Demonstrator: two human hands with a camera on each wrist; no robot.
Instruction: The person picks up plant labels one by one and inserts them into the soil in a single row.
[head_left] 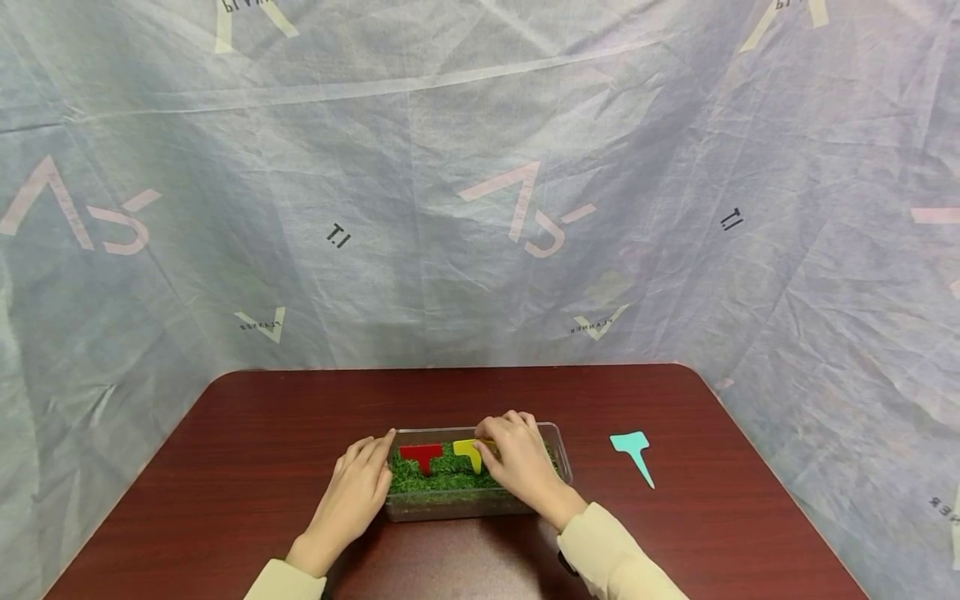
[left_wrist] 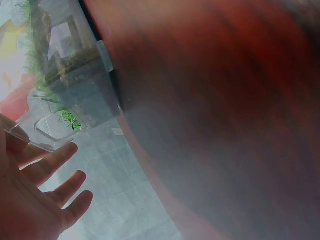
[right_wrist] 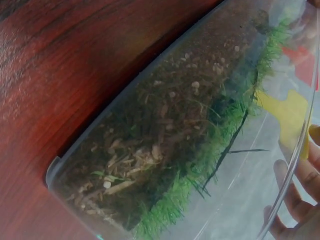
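A clear plastic box [head_left: 427,506] holds dark soil [right_wrist: 165,115] topped with green grass [head_left: 450,482]. Two T-shaped plant labels stand in the grass: a red plant label [head_left: 422,454] on the left and a yellow plant label [head_left: 468,451] near the middle. My left hand [head_left: 352,485] rests against the box's left end, fingers extended and spread in the left wrist view. Reaching over the box from the right, my right hand [head_left: 521,460] pinches the right end of the yellow label's top between thumb and fingers. Its fingertips partly hide that end.
A light-blue T-shaped plant label [head_left: 632,450] lies flat on the dark red wooden table [head_left: 285,417], to the right of the box. Grey printed sheeting [head_left: 420,208] hangs behind the table and along both sides.
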